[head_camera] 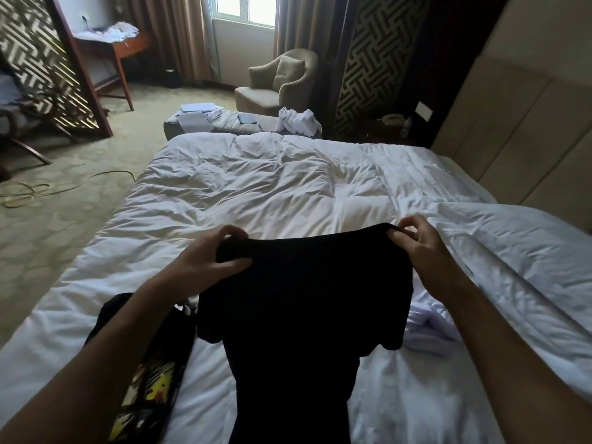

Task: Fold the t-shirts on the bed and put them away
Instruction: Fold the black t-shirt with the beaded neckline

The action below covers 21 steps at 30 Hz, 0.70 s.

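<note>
Both hands up over the bed (256,187) — left hand (205,261) and right hand (426,248) each pinch 1 top corner of a black t-shirt (304,309), hanging; possibly a printed tee (150,379) lies left.

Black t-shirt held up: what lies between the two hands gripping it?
Head view: only the black t-shirt's taut top edge spans between left hand and right hand.

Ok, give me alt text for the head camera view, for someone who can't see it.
Both hands, left hand and right hand, pinch a black t-shirt up by its top edge over a white bed; a printed black shirt lies left.
</note>
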Each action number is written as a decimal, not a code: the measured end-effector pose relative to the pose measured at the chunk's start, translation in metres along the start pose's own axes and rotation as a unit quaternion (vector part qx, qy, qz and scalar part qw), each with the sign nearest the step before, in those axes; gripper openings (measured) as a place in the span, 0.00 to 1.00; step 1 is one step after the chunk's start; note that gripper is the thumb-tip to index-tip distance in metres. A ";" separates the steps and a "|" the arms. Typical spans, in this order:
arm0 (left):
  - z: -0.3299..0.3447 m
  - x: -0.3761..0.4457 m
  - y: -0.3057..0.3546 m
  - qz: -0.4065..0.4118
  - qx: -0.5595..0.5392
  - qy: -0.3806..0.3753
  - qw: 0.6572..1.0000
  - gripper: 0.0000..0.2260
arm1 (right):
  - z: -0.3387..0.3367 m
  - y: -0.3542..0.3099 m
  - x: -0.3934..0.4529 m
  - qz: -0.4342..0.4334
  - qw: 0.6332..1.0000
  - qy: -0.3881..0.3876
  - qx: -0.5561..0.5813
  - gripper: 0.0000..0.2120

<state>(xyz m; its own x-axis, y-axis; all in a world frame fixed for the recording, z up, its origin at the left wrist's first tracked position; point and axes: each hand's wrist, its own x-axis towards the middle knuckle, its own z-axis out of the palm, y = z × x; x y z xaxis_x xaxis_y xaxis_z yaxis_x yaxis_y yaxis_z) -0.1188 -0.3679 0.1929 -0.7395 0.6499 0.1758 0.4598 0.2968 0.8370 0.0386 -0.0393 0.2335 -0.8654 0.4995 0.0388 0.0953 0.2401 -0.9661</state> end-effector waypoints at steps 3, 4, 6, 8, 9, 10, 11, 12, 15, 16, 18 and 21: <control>-0.008 -0.004 0.003 0.020 -0.058 0.013 0.998 0.16 | -0.007 0.003 -0.007 0.000 1.000 0.005 0.026 0.03; -0.009 -0.004 0.002 0.012 -0.078 0.047 0.996 0.16 | -0.009 0.003 -0.010 -0.004 0.999 -0.002 0.033 0.02; -0.010 -0.004 0.000 -0.018 -0.108 0.101 0.989 0.18 | -0.012 -0.002 -0.015 -0.013 0.998 -0.037 0.041 0.03; -0.010 -0.001 -0.005 -0.035 -0.075 0.124 0.989 0.15 | -0.013 -0.008 -0.016 -0.009 0.995 -0.099 0.028 0.07; -0.009 0.001 -0.007 -0.049 -0.051 0.130 0.989 0.11 | -0.014 -0.011 -0.014 0.001 0.991 -0.132 0.003 0.09; -0.007 0.003 -0.010 -0.060 -0.031 0.134 0.989 0.08 | -0.014 -0.011 -0.011 0.008 0.986 -0.163 -0.037 0.10; -0.004 0.005 -0.012 -0.068 -0.012 0.135 0.988 0.05 | -0.014 -0.011 -0.007 0.012 0.978 -0.188 -0.086 0.09; -0.001 0.008 -0.014 -0.070 0.007 0.133 0.989 0.04 | -0.013 -0.008 -0.001 0.011 0.971 -0.200 -0.128 0.06; 0.006 0.018 -0.019 -0.061 0.046 0.121 0.990 0.06 | -0.008 0.013 0.024 -0.014 0.981 -0.145 -0.131 0.04; 0.008 0.023 -0.022 -0.062 0.044 0.121 0.990 0.07 | -0.005 0.021 0.033 -0.021 0.987 -0.112 -0.113 0.04; 0.012 0.038 -0.033 -0.083 0.029 0.135 0.987 0.08 | 0.002 0.039 0.056 -0.026 0.993 -0.070 -0.090 0.05; 0.022 0.068 -0.052 -0.137 0.015 0.184 0.973 0.06 | 0.017 0.063 0.092 -0.024 0.995 -0.049 -0.083 0.10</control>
<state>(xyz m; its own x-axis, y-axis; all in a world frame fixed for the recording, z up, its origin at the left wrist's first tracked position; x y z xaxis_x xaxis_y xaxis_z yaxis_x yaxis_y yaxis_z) -0.1821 -0.3236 0.1497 -0.9600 0.2503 0.1256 0.2300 0.4488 0.8635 -0.0429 0.0079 0.1716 -0.9143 0.4020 0.0501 0.1262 0.4002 -0.9077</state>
